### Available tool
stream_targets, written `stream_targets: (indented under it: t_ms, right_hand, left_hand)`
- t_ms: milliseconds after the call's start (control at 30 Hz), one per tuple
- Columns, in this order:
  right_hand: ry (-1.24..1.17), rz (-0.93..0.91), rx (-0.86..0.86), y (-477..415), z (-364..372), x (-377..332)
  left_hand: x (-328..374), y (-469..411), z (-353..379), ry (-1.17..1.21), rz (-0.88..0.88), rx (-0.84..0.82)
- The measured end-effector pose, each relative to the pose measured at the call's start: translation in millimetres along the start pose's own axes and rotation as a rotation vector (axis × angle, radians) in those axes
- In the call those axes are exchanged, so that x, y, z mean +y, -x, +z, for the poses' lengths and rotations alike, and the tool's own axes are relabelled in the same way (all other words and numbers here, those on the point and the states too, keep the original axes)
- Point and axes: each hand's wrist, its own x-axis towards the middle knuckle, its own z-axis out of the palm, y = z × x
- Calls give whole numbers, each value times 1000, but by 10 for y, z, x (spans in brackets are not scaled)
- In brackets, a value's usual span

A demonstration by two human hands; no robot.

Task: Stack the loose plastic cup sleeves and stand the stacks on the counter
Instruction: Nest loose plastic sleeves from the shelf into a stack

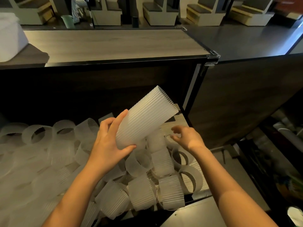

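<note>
The left hand [111, 141] grips the stack [144, 117], tilted toward one o'clock; right hand [186, 138], grip slack and empty, nearer the sleeves [164, 159]

Before me, a pale wood-grain bar top edged in black [114, 45] meets a dark glossy counter [246, 38]. Beyond them, cream booth benches with dark seat cushions [161, 13] line the dim room.

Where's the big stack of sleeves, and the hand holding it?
stack of sleeves [144, 118], head view, middle of its ribbed side.
left hand [107, 142], head view, back of the hand.
</note>
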Motion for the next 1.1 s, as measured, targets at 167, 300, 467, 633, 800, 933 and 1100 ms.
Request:
stream_targets:
  t_ms: [167,300,467,633,800,933,1100]
  right_hand:
    - [305,-50,-50,-137,281,87]
    - [439,-71,45,-189,438,160]
    - [52,-17,178,-172,213,190]
    - [-744,-202,553,218,-463,-191]
    - [-994,-464,696,495,-763,-496]
    - [-943,-533,617,507,-711,-594]
    - [-857,-596,506,483,-589,-610]
  left_hand:
    - [24,6,-12,3,5,14]
    - [19,22,-16,15,0,7]
    - [11,30,-9,31,-21,16]
    - [8,1,28,30,-41,8]
    - [-6,-5,49,23,-24,-13]
    - [1,-1,45,26,-16,-17]
    - [-17,7,47,42,4,-13]
